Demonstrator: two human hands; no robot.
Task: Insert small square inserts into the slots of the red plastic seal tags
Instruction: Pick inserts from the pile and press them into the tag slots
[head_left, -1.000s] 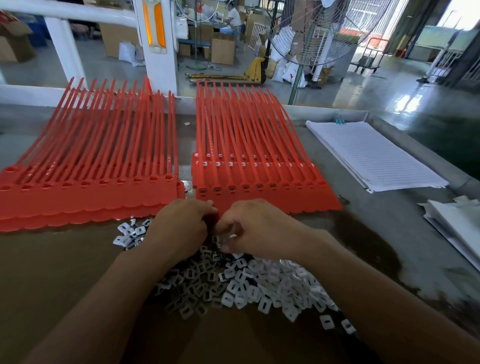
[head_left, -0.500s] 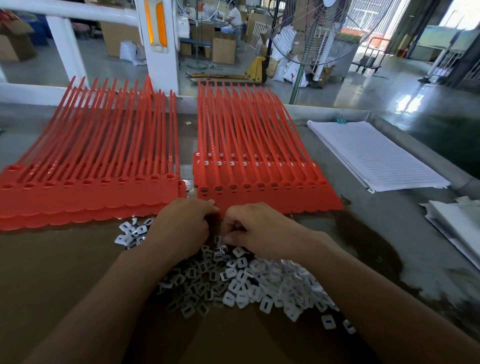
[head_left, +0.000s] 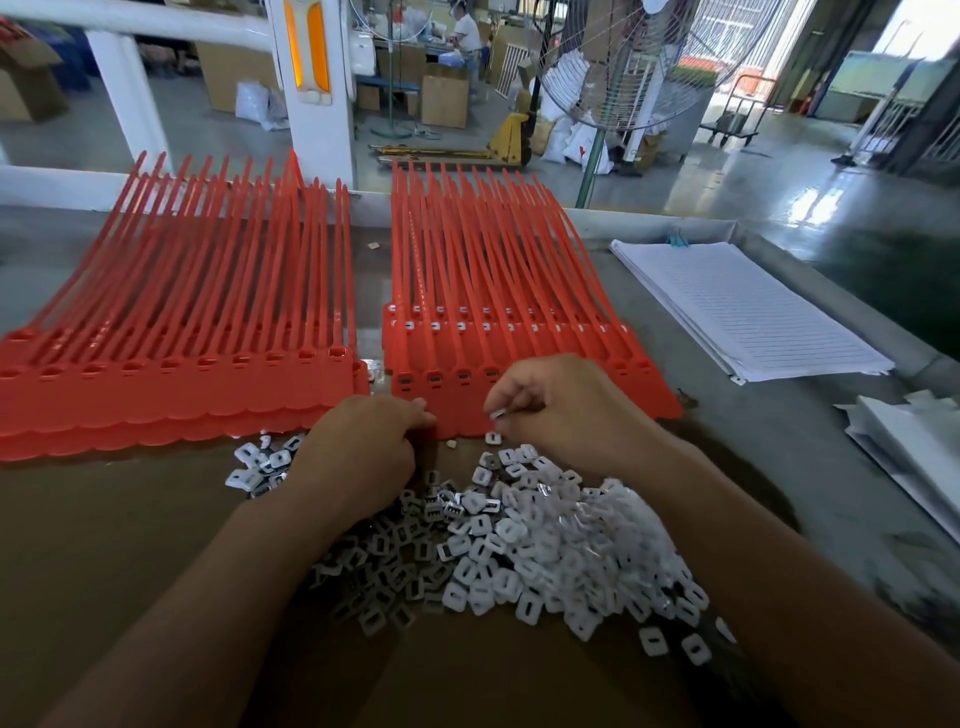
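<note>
At the near edge of the right stack of red seal tags (head_left: 519, 322), my right grip (head_left: 576, 415) pinches one small white insert (head_left: 497, 414) between thumb and forefinger, just above the front row of tag heads. Whether it touches a slot I cannot tell. My left grip (head_left: 363, 457) lies knuckles-up beside it, fingertips against the stack's scalloped front edge. Its fingers curl under and away from me, so I cannot tell whether they hold anything.

Beneath both wrists spreads the pile of white inserts (head_left: 524, 551), partly covered by my forearms and thinning to loose pieces on the right. Tag heads in the rows behind show white squares in their slots, while the front-row slots left of my right grip look dark.

A second stack of red seal tags (head_left: 176, 353) lies to the left, its far-left end cut off by the frame. On the right of the desk (head_left: 727, 467) sits a sheaf of ruled paper (head_left: 748, 312), its print too fine to read, and more white sheets (head_left: 914, 441) run out of view.
</note>
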